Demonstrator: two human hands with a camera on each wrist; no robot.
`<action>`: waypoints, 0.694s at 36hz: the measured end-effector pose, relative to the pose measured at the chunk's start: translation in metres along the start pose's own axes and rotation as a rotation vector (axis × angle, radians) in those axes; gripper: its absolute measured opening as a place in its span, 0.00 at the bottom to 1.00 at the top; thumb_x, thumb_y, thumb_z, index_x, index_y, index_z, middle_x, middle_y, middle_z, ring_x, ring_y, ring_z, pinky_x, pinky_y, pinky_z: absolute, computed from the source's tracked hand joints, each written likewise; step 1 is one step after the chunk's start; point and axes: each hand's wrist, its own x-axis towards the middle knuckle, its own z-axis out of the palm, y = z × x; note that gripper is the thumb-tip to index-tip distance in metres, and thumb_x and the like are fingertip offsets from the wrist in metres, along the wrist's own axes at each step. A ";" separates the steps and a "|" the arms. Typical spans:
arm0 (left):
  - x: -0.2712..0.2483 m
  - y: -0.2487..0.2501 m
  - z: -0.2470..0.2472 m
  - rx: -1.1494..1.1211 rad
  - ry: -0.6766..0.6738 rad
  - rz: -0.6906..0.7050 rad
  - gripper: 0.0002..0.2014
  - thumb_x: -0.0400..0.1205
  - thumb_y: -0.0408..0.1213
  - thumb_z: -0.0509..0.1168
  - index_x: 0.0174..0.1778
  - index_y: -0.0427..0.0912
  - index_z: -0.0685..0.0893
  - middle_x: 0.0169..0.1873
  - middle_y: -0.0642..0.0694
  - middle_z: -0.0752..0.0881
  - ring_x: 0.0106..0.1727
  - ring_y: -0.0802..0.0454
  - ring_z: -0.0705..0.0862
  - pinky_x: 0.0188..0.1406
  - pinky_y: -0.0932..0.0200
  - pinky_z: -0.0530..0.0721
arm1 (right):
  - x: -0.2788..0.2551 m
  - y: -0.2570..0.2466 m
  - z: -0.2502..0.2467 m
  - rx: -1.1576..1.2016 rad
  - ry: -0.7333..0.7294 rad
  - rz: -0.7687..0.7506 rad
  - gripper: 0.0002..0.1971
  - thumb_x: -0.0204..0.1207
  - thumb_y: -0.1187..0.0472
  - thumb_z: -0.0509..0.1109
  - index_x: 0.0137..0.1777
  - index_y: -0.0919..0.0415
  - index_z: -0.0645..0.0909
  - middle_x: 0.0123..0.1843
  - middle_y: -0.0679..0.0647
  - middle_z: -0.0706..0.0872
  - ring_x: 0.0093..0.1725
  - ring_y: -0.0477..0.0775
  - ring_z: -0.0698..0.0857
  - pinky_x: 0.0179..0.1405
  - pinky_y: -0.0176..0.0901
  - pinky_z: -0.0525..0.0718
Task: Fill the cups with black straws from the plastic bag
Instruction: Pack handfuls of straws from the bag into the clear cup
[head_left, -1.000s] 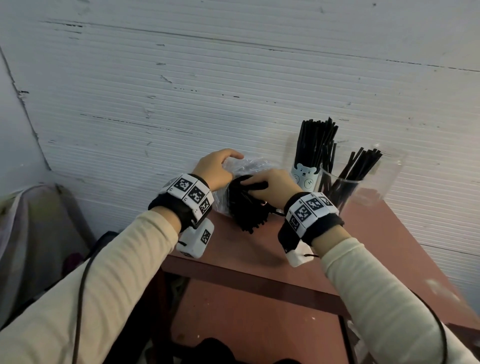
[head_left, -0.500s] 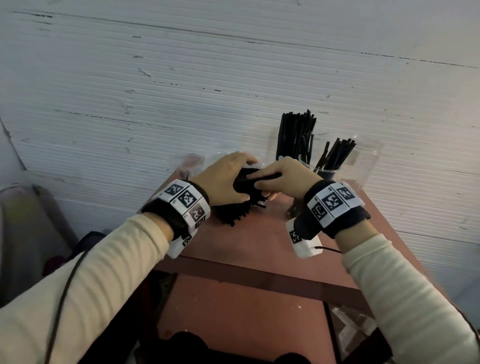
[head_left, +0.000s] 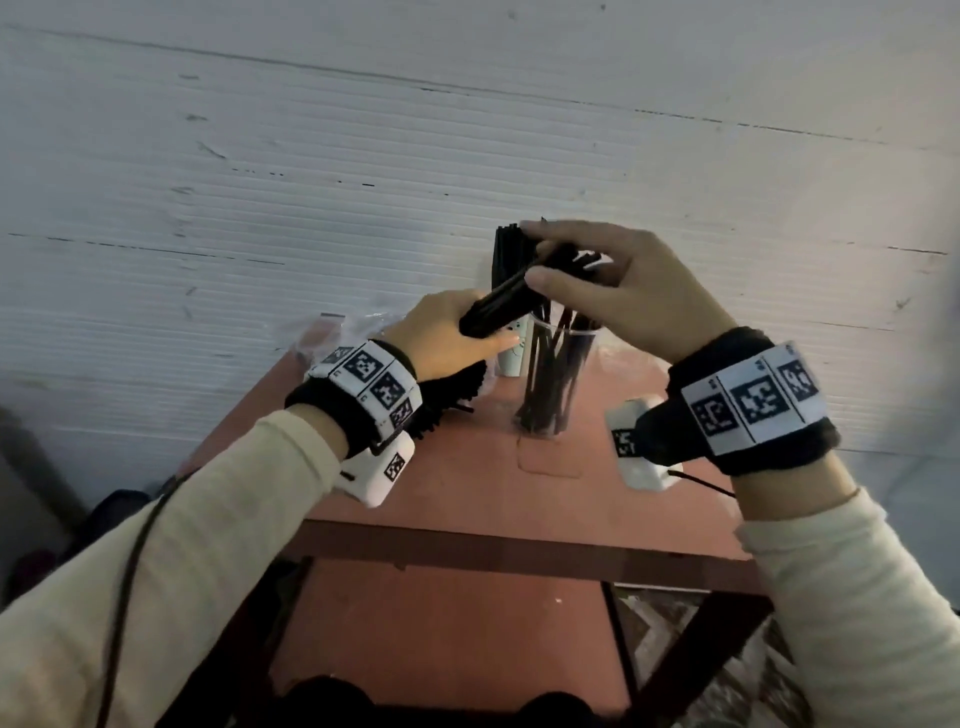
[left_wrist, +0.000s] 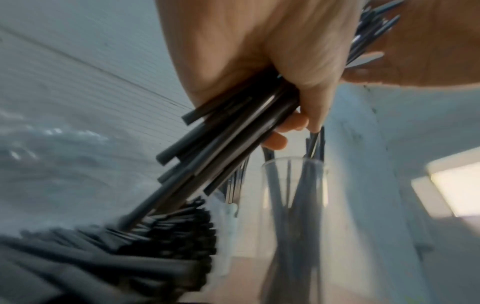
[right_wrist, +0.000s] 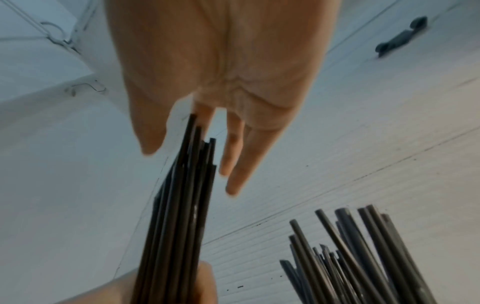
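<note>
Holding a bundle of black straws (head_left: 511, 299) in two hands: left hand (head_left: 447, 338) is wrapped round the lower end, fingers curled under it in the left wrist view, and right hand (head_left: 631, 291) pinches the upper end between thumb and fingers, the other fingers fairly straight in the right wrist view. Landmark is the clear cup (head_left: 553, 382) standing on the worktop (head_left: 467, 483). Bundle sits above the clear cup and slightly to its left, long axis slanted: low end down-left in the left grip, high end up-right, over the cup's mouth. So the axis is well off vertical while the cup's opening faces up. My read: the next move turns on swinging the low end over the rim and standing the bundle upright, with the right hand, nearer the cup, guiding. Clear cup already carries some straws that lean against its wall, so entry room is partial. White cup (head_left: 511, 353) stands just left of and behind the clear cup, packed with upright straws. Plastic bag (head_left: 332, 332) lies further left of the clear cup, with a spread of loose straws (left_wrist: 155, 242) below the left wrist. Risk: ends fan out and snag the rim or the straws already in.
</note>
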 end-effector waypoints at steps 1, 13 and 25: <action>-0.001 0.005 0.002 -0.077 0.009 -0.009 0.08 0.77 0.49 0.73 0.43 0.50 0.84 0.39 0.52 0.88 0.42 0.57 0.86 0.47 0.61 0.82 | 0.000 -0.003 -0.001 0.063 0.081 -0.030 0.20 0.75 0.49 0.74 0.68 0.41 0.81 0.61 0.42 0.85 0.51 0.40 0.86 0.57 0.36 0.82; -0.021 0.014 0.052 -0.614 -0.188 -0.176 0.12 0.75 0.34 0.76 0.50 0.32 0.86 0.45 0.31 0.88 0.49 0.44 0.88 0.61 0.51 0.84 | 0.006 0.007 0.040 -0.246 0.038 -0.178 0.16 0.78 0.61 0.68 0.66 0.58 0.83 0.62 0.45 0.84 0.62 0.39 0.79 0.65 0.26 0.74; -0.019 0.012 0.050 -0.594 -0.316 -0.181 0.09 0.75 0.27 0.75 0.42 0.45 0.84 0.46 0.37 0.88 0.54 0.47 0.87 0.63 0.57 0.80 | 0.010 0.024 0.054 -0.256 0.022 -0.157 0.11 0.76 0.59 0.72 0.58 0.56 0.85 0.57 0.51 0.84 0.58 0.46 0.81 0.59 0.30 0.75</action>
